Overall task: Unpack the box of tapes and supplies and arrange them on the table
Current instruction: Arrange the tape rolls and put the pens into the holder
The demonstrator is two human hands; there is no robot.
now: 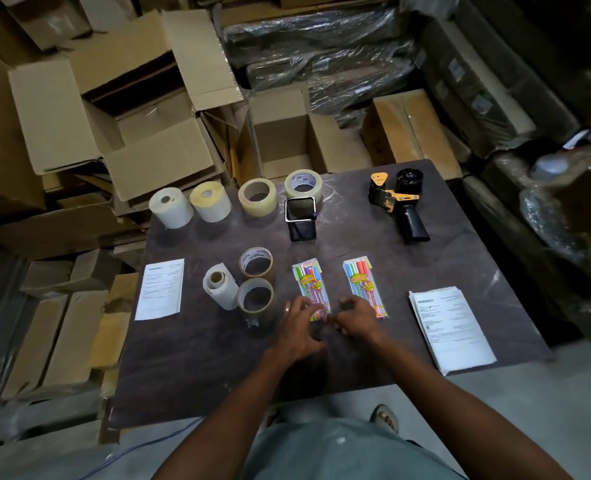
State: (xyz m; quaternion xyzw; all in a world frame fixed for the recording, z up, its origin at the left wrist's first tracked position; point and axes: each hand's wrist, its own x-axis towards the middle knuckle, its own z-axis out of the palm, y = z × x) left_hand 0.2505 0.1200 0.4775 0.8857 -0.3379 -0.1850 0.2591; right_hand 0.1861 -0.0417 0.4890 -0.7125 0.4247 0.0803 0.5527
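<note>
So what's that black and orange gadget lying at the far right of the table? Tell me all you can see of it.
The tape dispenser is a handheld, pistol-shaped tool that looks like black plastic with orange-yellow parts. A round black hub sits at its far end, an orange tab sticks up at the left, and a black grip points toward the person. It lies alone on the dark table; neither hand touches it. Whether tape is loaded cannot be told.

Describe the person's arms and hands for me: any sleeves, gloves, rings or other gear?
Both forearms are bare up to the frame's bottom edge: no sleeves, gloves or watch show. The left hand wears a thin pale ring on one finger. The right hand shows no jewellery. No cables or markings on either arm.
</note>
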